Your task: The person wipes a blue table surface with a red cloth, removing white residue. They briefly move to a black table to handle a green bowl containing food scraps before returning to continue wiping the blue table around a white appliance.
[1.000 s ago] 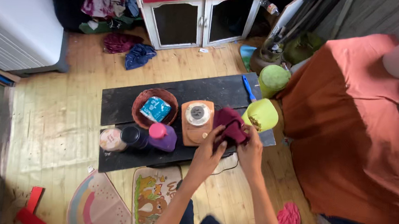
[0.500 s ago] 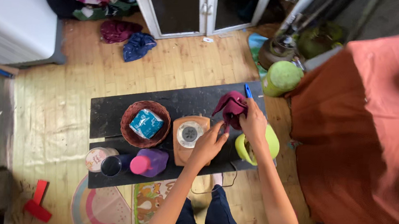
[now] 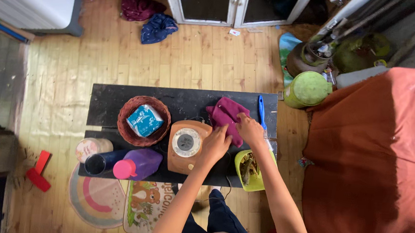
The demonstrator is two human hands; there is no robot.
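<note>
I see both hands down on the maroon cloth (image 3: 227, 115), which lies bunched on the far right part of the black low table (image 3: 110, 104). My right hand (image 3: 251, 131) rests on the cloth's right edge, fingers curled onto the fabric; whether they pinch it or only press it flat, I cannot tell. My left hand (image 3: 215, 145) lies at the cloth's near edge, fingertips touching the fabric, palm over the right side of the orange rotary telephone (image 3: 187, 145); its grip is likewise unclear. The cloth sits just beyond and between both hands, touching the telephone's far right corner. A blue brush (image 3: 261, 111) lies just right of the cloth. A yellow-green container (image 3: 251, 170) holding dry scraps stands under my right forearm. A woven basket (image 3: 144, 121) stands left of the telephone.
</note>
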